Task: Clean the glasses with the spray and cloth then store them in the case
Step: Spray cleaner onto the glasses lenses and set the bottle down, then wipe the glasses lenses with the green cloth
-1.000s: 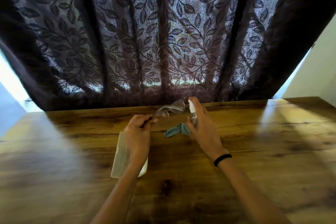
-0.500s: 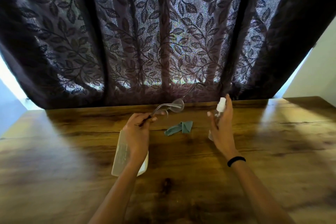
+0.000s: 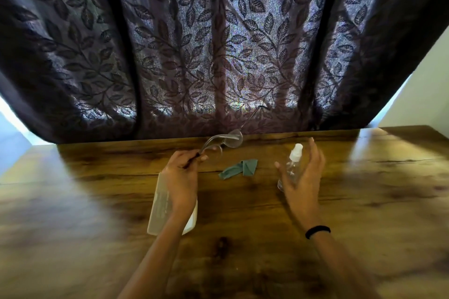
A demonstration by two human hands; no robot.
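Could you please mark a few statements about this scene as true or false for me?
1. The left hand holds the glasses by one side arm. True.
2. The cloth is draped over the glasses. False: it lies crumpled on the table, between the two hands.
3. The spray bottle is upright, with its white nozzle on top. True.
4. The right hand is clenched tightly round the spray bottle. False: its fingers are straight and spread beside the bottle.
5. The glasses are stored in the case. False: they are raised above the table, and the case lies under the left forearm.
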